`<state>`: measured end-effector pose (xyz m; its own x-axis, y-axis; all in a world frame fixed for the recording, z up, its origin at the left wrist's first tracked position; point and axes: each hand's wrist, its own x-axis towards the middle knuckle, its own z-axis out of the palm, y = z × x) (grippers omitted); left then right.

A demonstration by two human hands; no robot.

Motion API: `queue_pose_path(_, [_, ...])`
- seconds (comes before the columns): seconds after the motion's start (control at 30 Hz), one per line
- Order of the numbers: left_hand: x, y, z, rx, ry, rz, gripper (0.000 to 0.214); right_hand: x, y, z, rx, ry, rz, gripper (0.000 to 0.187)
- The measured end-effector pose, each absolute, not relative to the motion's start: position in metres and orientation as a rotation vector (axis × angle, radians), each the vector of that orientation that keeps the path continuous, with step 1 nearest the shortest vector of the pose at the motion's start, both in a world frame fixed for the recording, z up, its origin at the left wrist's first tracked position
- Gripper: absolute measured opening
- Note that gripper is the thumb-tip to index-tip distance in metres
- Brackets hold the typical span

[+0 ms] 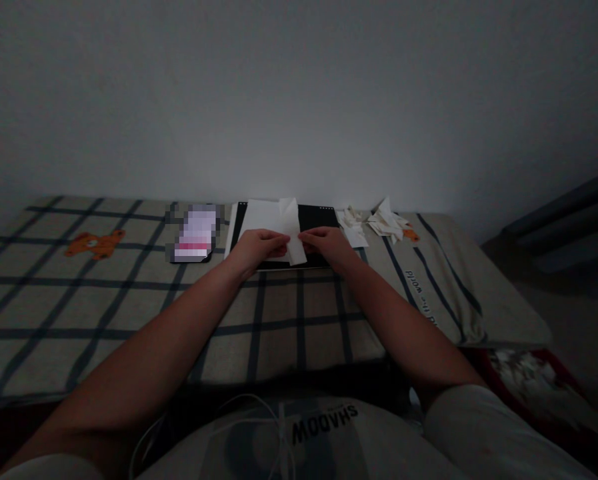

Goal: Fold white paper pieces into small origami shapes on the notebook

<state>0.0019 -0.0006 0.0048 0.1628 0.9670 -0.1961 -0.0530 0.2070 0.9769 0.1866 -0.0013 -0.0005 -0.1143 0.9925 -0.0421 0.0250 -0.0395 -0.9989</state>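
Plain grey wall (299, 87) fills the far half of the view. Below it, a beige blanket (129, 313) w/ dark blue check lines covers a flat surface from left edge to right, drooping at the right end, where some printed lettering shows. Orange bear print (95, 243) on the blanket, far left. Near edge: the person's light shirt (323, 433) w/ "SHADOW" lettering and a thin white cable (259, 413) over it.

Both bare forearms reach fwd to the far-centre. There, a black board (319, 219) lies flat on the blanket, close to the wall, w/ white paper sheets (259, 217) on its left part. Left of the board, a dark-edged item (193, 233), surface pixelated, can't tell what it is. Right of the board, a small heap of folded white paper pieces (373, 223), just beside it.

Left hand (259, 245) and right hand (329, 243) sit close together over the board's near edge, fingers curled narrow, each pinching a side of one white paper strip (293, 233). Strip stands partly raised between the hands, its lower end hanging over the board's near edge.

Far right, near floor level: red container (529, 380) holding pale scraps, dim.
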Motion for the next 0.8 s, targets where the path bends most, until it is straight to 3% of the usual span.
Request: queue_pose_path(0.8, [0.0022,-0.0025,0.0081,1.082,1.167,0.982,0.021,0.1901,0.0001,-0.0052,-1.267,-1.448,1.196,0.027])
